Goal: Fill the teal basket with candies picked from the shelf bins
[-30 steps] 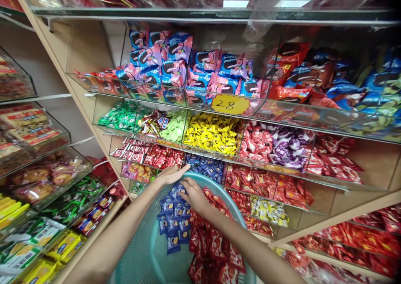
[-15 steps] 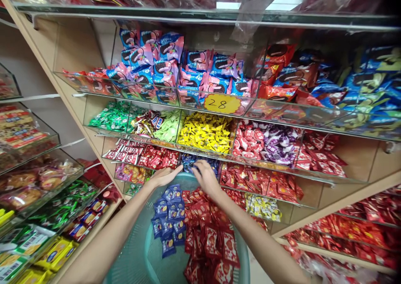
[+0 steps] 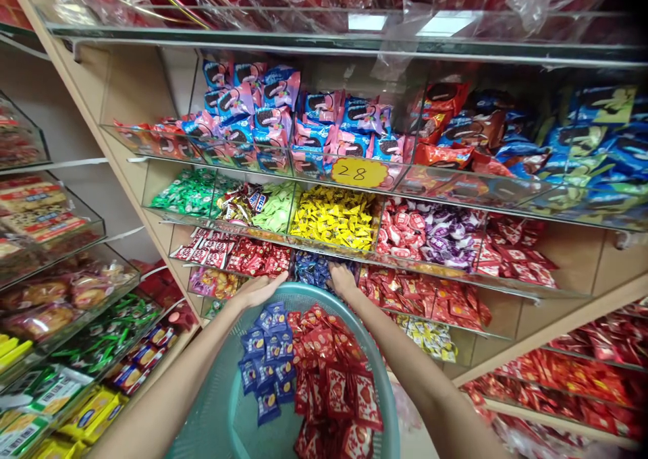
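Note:
A teal plastic basket (image 3: pixel 212 405) is held up against a sweets shelf, with blue packets (image 3: pixel 266 361) on its left side and red packets (image 3: pixel 334 385) on its right. My left hand (image 3: pixel 260 288) lies on the basket's far rim, fingers stretched out flat. My right hand (image 3: pixel 341 278) reaches past the rim into the shelf bin of blue sweets (image 3: pixel 314 268); its fingertips are buried among the packets, so what they hold is hidden.
Clear bins hold green (image 3: pixel 190 192), yellow (image 3: pixel 334 217), red and purple sweets, with biscuit packs above and a yellow "28" price tag (image 3: pixel 359 173). More snack bins (image 3: pixel 55 297) line the left wall. Red packets fill the lower right shelves.
My right hand left the blue packets in the basket and moved forward into the shelf bin of blue sweets. My left hand stayed on the rim.

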Demonstrator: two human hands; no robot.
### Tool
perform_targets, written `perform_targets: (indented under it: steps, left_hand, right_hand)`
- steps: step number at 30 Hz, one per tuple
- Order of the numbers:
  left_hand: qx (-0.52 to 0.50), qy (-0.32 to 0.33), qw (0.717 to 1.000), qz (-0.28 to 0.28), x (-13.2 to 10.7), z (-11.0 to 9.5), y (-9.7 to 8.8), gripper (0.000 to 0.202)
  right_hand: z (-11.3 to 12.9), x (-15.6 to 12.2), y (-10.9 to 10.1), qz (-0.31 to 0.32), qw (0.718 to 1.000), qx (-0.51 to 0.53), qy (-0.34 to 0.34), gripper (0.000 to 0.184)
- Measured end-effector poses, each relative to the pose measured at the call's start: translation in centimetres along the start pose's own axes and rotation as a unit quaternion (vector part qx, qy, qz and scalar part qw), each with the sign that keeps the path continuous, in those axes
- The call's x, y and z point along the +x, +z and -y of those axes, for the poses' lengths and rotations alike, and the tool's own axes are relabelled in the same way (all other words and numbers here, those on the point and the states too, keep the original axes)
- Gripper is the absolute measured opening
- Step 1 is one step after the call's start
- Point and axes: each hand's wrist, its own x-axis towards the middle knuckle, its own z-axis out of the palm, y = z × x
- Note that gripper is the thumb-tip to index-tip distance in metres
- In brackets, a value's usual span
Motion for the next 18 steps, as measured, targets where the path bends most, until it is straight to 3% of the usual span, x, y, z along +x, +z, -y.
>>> perform_targets:
  steps: [4, 8, 13, 18]
  left_hand:
    - [-0.005, 0.006, 1.0, -0.003, -0.6, 0.1, -0.3, 0.067]
    - [-0.006, -0.01, 1.0, -0.003, -0.8, 0.2, -0.5, 0.068]
    - [-0.01, -0.01, 1.0, 0.01, -0.4, 0.6, -0.6, 0.067]
    - [-0.003, -0.004, 1.0, 0.012, 0.0, 0.6, -0.7, 0.068]
  right_hand:
    - [-0.2, 0.5, 0.7, 0.027, 0.999, -0.01, 0.022, 0.052]
    - [0.0, 0.8, 1.1, 0.032, 0.999, -0.008, 0.019, 0.05]
    - [0.0, 0.8, 1.3, 0.006, 1.0, 0.021, 0.006, 0.04]
    - [-0.2, -0.2, 0.9, -0.028, 0.997, 0.069, -0.017, 0.046]
